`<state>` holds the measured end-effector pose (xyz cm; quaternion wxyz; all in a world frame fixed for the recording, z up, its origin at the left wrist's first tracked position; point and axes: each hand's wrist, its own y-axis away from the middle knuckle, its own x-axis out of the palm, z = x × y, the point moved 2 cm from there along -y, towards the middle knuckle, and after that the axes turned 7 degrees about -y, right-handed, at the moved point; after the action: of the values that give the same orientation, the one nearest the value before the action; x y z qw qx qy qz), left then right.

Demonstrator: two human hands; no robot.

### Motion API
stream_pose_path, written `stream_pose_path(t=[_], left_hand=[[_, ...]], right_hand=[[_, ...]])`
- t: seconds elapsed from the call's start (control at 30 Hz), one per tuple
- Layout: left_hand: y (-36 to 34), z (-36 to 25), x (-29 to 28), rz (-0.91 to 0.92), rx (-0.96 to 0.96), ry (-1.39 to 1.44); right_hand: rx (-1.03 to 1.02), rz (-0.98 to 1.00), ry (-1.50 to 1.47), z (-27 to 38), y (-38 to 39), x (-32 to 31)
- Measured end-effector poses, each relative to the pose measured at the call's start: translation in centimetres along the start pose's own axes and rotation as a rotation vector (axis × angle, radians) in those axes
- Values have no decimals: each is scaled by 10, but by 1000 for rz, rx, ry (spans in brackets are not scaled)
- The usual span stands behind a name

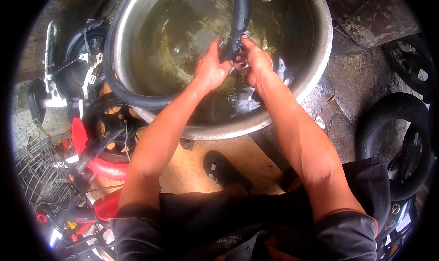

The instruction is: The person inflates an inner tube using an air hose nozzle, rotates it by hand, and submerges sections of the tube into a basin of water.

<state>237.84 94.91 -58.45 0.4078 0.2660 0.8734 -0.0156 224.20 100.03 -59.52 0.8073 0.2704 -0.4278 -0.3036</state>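
A wide metal basin (224,132) of murky greenish water (183,46) stands before me. Over it I grip a black inner tube (241,14) with both hands. My left hand (213,68) closes on the tube from the left, and my right hand (256,63) does so from the right, just beside it. Between my thumbs the tube's surface looks wet. One stretch of the tube runs up past the top of the picture; another lies along the basin's left rim. My fingers under the tube are partly hidden.
At the left are a black wheel (109,133) with red bodywork (107,168), a wire basket (39,158) and a white metal frame (55,94). On the right lies a black tyre (366,137). My shoe (219,167) is on a tan board (187,174).
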Motion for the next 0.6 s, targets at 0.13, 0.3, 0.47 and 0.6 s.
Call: stream_pose_path(t=[0.13, 0.3, 0.47, 0.6], left_hand=[[-2, 6, 3, 33, -11, 112], [-4, 11, 3, -12, 23, 115], [-4, 10, 2, -16, 15, 104], [-5, 9, 0, -7, -10, 70]], right_hand=[[-14, -21, 44, 1, 2, 1], [-27, 111, 20, -5, 1, 0], [-43, 131, 11, -8, -1, -2], [-43, 124, 34, -5, 1, -2]])
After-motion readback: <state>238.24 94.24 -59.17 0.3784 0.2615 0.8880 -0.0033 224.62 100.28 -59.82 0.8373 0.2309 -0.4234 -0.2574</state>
